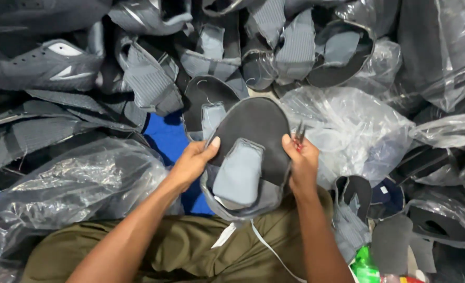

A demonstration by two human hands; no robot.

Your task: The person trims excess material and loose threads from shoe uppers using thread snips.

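Grey shoe uppers (148, 73) piled among clear plastic bags (347, 126).

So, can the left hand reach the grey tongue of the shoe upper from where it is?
Probably yes. The left hand grips the shoe upper at its edge, beside the grey tongue, and nothing lies between them.

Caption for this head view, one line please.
Both hands, left hand and right hand, hold a grey shoe upper; small snips in the right.

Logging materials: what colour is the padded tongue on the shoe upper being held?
Light grey tongue against the dark shoe upper; head view.
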